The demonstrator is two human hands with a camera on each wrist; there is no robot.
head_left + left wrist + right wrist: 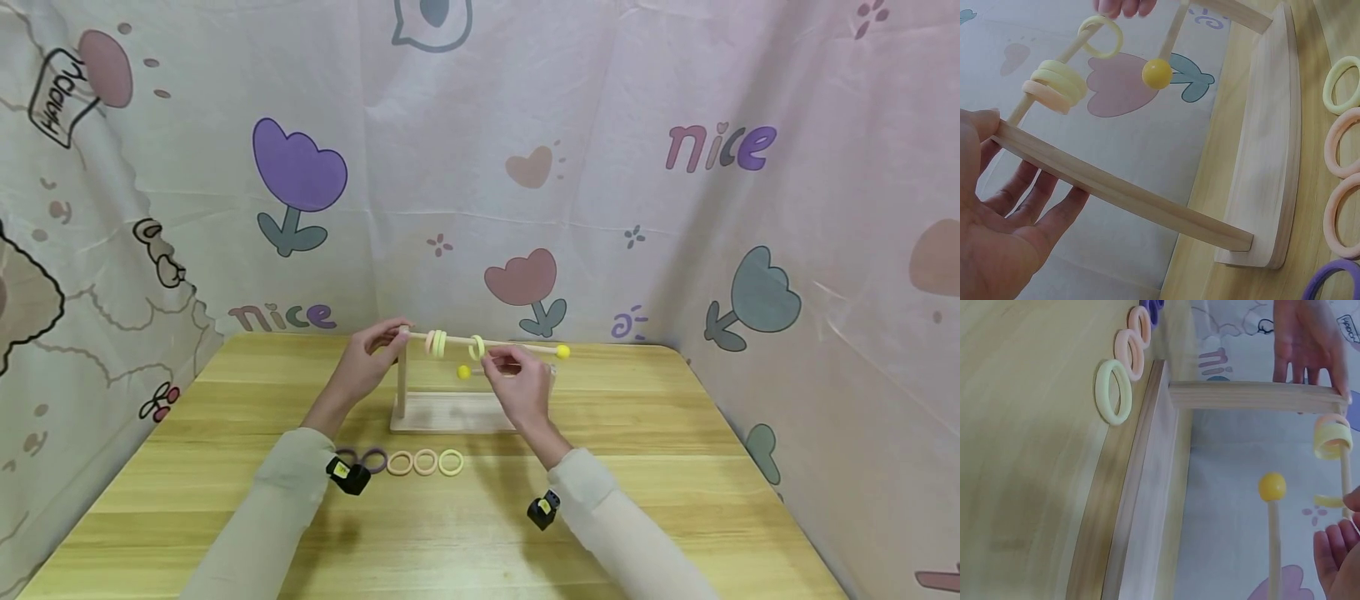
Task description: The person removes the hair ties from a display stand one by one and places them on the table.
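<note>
A wooden stand has an upright post at its left end and a rod running from the post's top to a yellow ball. My left hand grips the post's top, thumb near the rod's end and fingers against the far side. A peach ring and pale yellow rings hang together on the rod near that hand. Farther along, another pale yellow ring encircles the rod, and my right hand pinches it between thumb and fingertips. Only part of the right hand shows in both wrist views.
A lower rod with a yellow ball points left from the stand's right side. On the table before the base lie a pale yellow ring, peach rings and purple rings in a row. A printed curtain hangs behind.
</note>
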